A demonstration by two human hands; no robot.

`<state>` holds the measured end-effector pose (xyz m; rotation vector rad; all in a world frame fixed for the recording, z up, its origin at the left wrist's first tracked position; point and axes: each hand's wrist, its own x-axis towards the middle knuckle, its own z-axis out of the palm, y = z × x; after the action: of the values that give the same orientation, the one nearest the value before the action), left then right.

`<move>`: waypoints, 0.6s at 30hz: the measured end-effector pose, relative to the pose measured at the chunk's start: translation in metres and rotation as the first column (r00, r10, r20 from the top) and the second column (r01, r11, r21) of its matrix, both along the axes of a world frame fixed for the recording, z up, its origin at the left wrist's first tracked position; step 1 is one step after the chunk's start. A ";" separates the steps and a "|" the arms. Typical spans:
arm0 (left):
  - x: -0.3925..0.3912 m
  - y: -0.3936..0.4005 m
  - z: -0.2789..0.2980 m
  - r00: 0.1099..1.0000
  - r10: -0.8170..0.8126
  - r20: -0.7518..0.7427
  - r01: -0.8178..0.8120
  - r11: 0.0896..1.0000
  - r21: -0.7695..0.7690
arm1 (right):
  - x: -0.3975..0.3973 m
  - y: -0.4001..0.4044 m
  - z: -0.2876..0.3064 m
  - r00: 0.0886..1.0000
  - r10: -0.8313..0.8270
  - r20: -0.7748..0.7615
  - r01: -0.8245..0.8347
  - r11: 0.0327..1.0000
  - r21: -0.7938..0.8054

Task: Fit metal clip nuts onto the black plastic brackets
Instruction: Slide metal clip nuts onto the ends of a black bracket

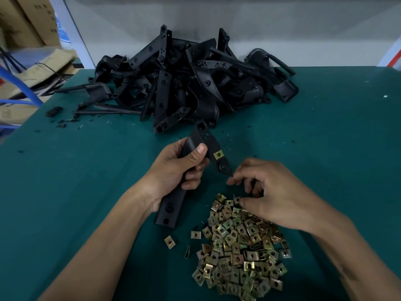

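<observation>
My left hand grips a long black plastic bracket around its middle, thumb laid over the top. One brass-coloured clip nut sits fitted on the bracket's upper arm. My right hand hovers at the top edge of the heap of loose clip nuts, fingers curled downward, thumb and fingertips touching a nut at the heap's top. Whether that nut is lifted is hidden by the fingers.
A large pile of black brackets lies at the back of the green table. Two stray clip nuts lie left of the heap. Cardboard boxes and a blue frame stand beyond the left edge. Black plastic scraps dot the left.
</observation>
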<state>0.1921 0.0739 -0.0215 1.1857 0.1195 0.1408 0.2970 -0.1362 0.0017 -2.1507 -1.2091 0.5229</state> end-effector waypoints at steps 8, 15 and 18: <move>-0.001 -0.001 0.002 1.000 -0.022 -0.014 0.022 1.000 0.015 | -0.004 0.001 0.002 0.999 0.050 0.022 -0.049 0.998 -0.038; 0.000 -0.001 0.002 1.000 -0.024 -0.009 0.024 1.000 0.016 | -0.002 0.000 -0.006 0.999 0.007 0.047 -0.011 0.997 0.074; -0.001 0.000 0.000 1.000 -0.023 0.005 0.022 0.999 0.023 | 0.001 0.003 -0.010 0.989 -0.115 -0.096 0.134 0.965 0.224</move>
<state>0.1914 0.0735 -0.0216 1.2095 0.0997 0.1261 0.2984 -0.1335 -0.0087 -1.9730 -1.0284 0.3916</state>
